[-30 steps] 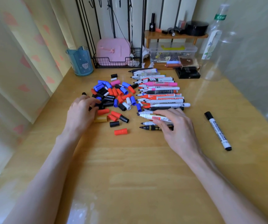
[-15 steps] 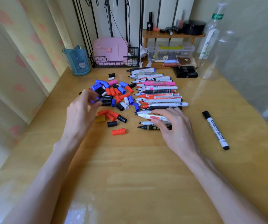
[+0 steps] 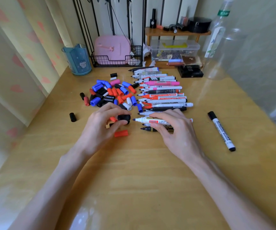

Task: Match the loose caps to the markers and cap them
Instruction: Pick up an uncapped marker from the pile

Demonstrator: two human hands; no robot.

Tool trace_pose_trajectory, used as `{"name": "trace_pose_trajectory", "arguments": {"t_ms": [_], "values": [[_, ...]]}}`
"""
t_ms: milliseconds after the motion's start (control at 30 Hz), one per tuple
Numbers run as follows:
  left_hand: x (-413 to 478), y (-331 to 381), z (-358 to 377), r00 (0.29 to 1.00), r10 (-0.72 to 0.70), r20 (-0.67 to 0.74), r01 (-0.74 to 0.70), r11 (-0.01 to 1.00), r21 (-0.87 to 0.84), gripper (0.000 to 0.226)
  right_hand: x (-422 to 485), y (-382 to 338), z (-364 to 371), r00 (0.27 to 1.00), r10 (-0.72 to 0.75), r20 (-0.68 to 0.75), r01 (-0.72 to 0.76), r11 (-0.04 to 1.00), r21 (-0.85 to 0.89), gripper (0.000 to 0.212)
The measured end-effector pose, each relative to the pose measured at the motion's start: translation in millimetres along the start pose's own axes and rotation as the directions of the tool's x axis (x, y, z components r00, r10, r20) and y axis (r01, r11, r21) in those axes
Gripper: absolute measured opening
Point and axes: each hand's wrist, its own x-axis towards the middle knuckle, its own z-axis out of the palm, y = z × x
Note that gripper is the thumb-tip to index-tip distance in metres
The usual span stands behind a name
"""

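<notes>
A heap of loose blue, red, black, white and pink caps (image 3: 110, 95) lies at the table's middle left. To its right lies a row of uncapped markers (image 3: 162, 92), tips pointing left. My left hand (image 3: 100, 128) pinches a black cap (image 3: 124, 117) between thumb and fingers, just left of the marker tips. My right hand (image 3: 172, 128) grips a white marker (image 3: 148, 120) with a red label, its black tip aimed at the cap. A capped whiteboard marker (image 3: 221, 130) lies alone at the right.
One red cap (image 3: 121, 133) lies below my left hand, and a black cap (image 3: 72, 117) sits apart at the left. A blue cup (image 3: 77, 60), a wire basket (image 3: 115, 60), a small shelf (image 3: 175, 33) and a clear bottle (image 3: 217, 47) line the back.
My left hand left the cap heap and came right and nearer, carrying a black cap toward the marker tips. My right hand lifted the white marker slightly. A black cap now lies apart at the left.
</notes>
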Motion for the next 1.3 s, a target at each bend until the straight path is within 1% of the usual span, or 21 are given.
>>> {"name": "trace_pose_trajectory", "arguments": {"t_ms": [67,100,233,300,367,400,600,833,933,1033,1200,1300], "values": [[-0.8,2.1,0.9,0.999,-0.019,-0.037,0.019,1.000,-0.010,0.020,-0.2,-0.2,0.8,1.000,-0.007,0.004,0.007,1.000,-0.013,0.026],[-1.1,3.7,1.4,0.998,-0.039,-0.057,0.036,0.998,-0.043,0.018,-0.2,0.4,0.8,1.000,-0.005,-0.001,0.005,1.000,-0.020,0.026],[0.0,6.9,3.6,0.981,-0.174,-0.082,0.143,0.945,-0.294,0.015,0.0,1.6,-0.4,1.000,0.011,-0.022,-0.011,1.000,-0.017,0.025],[0.2,6.2,4.0,0.964,-0.257,-0.063,0.211,0.891,-0.401,0.016,0.1,1.1,-0.3,1.000,0.016,-0.022,-0.017,1.000,-0.008,0.025],[-0.9,6.5,3.6,0.944,-0.331,-0.011,0.276,0.805,-0.525,0.020,0.0,0.7,-0.4,1.000,0.019,-0.019,-0.019,1.000,0.005,0.025],[-1.5,6.0,3.6,0.936,-0.352,0.014,0.300,0.775,-0.556,0.021,0.0,0.5,-0.6,1.000,0.019,-0.019,-0.019,1.000,0.012,0.025],[-2.2,3.4,8.3,0.914,-0.398,0.077,0.374,0.753,-0.542,0.024,0.6,-1.2,-1.6,0.999,0.014,-0.032,-0.013,1.000,0.024,0.025],[-3.3,2.1,6.4,0.914,-0.390,0.112,0.386,0.753,-0.533,0.026,0.4,-0.1,-1.2,0.999,0.009,-0.045,-0.007,0.999,0.036,0.023],[-3.4,9.9,10.2,0.932,-0.332,0.145,0.357,0.777,-0.518,0.023,-0.7,-1.5,0.7,1.000,-0.016,-0.026,0.017,0.999,0.032,0.026],[-4.2,15.2,12.8,0.951,-0.290,0.105,0.305,0.829,-0.470,0.014,-2.7,-1.5,4.5,0.999,-0.043,-0.018,0.043,0.999,0.021,0.024],[-5.4,17.3,14.1,0.966,-0.250,0.065,0.251,0.850,-0.462,0.014,-1.9,-1.8,3.5,0.998,-0.039,-0.056,0.043,0.998,0.056,0.025],[-6.3,14.8,13.7,0.971,-0.233,0.047,0.231,0.877,-0.422,0.014,-0.4,-2.6,5.6,0.999,-0.044,-0.031,0.046,0.997,0.063,0.023]]}}
